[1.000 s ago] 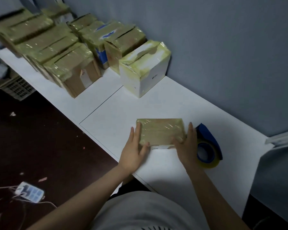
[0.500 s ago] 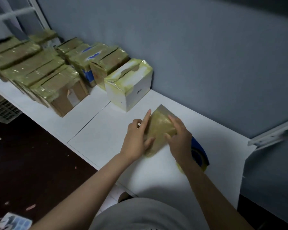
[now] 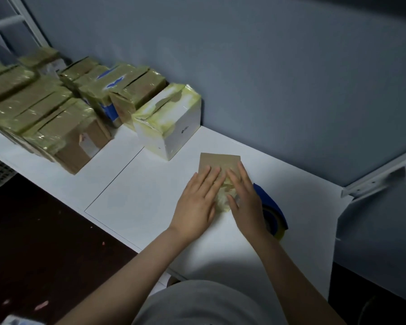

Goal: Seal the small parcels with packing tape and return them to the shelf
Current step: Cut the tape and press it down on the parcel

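Hands flat, fingers straight: left hand (image 3: pixel 197 202) and right hand (image 3: pixel 244 200) press side by side on the small parcel (image 3: pixel 220 161), which lies on the white table (image 3: pixel 138 195) beside the blue tape dispenser (image 3: pixel 273 212). Probably smoothing tape; next calls for a 2-handed grip to carry it toward the taped boxes (image 3: pixel 56 118) along the grey-blue wall (image 3: pixel 267 66).

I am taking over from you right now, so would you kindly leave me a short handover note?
Left hand: open, flat on the small parcel. Right hand: open, flat on it too.
Parcel lies on the white table; tape dispenser beside the right hand; taped boxes line the wall.
Done: tape on the parcel's near end.
Left: far end looks bare; finish, then shelve it.
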